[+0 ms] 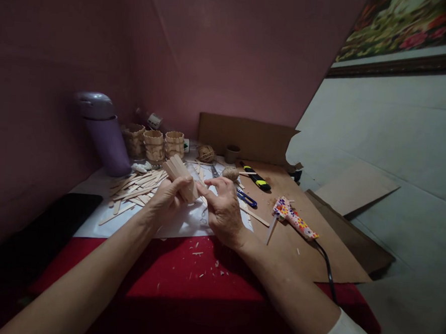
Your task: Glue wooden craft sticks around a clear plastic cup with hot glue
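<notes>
My left hand (165, 200) is closed around a row of wooden craft sticks (178, 168) standing side by side, tilted to the left above the white sheet. Something clear shows just right of the sticks, perhaps glass; I cannot make it out fully. My right hand (224, 207) is at the lower right end of the sticks, its fingers bent and the thumb close to the index finger. Whatever lies between those fingertips is too small to tell. Below and to the left, loose craft sticks (140, 188) lie in a heap on the white sheet (91, 224).
A purple flask (107, 140) and several stick-covered cups (154, 147) stand at the back left. Twine balls (206, 154), a small brown pot (232, 153), a yellow-black cutter (258, 178), a blue cutter (246, 198) and a flowered glue gun (295, 219) with its cord lie rightward.
</notes>
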The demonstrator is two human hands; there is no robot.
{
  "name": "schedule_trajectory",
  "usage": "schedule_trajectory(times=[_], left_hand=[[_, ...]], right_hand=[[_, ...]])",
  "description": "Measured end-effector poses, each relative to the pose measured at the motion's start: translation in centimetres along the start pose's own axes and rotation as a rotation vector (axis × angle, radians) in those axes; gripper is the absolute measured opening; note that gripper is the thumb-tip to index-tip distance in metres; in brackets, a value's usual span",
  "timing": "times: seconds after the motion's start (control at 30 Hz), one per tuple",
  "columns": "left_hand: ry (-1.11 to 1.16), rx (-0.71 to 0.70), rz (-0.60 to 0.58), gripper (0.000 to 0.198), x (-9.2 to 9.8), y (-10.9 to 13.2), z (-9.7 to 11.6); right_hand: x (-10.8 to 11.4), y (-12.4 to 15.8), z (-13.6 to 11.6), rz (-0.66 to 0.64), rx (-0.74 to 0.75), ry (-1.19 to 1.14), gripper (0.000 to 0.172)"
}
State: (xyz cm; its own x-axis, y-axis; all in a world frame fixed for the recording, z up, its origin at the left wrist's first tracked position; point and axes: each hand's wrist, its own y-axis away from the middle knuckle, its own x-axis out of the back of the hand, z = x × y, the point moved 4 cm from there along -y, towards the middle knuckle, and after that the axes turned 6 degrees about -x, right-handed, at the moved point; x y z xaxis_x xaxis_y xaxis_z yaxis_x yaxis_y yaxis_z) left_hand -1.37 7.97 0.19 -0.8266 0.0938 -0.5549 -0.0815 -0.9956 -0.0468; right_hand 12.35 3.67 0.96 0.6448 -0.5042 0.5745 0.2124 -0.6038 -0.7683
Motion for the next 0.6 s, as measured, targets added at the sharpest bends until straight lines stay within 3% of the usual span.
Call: schedule_trajectory(times=[0.33,0.43,0.6], left_hand=[[0.059,0.085,-0.088,0.02,-0.9,0.2,-0.4],[0.115,0.133,-0.086,0.01,-1.2,0.2,-0.3],[0.111,0.14,-0.076,0.01,-1.4,0.4,-0.2]], right_hand=[[0.5,-0.3,0.0,0.042,-0.016,-0.02,0.05],[0.7,-0.3,0.1,0.034,-0.024,-0.027,0.053],[0.8,-0.4,0.1,0.036,-0.028,-0.023,0.055]])
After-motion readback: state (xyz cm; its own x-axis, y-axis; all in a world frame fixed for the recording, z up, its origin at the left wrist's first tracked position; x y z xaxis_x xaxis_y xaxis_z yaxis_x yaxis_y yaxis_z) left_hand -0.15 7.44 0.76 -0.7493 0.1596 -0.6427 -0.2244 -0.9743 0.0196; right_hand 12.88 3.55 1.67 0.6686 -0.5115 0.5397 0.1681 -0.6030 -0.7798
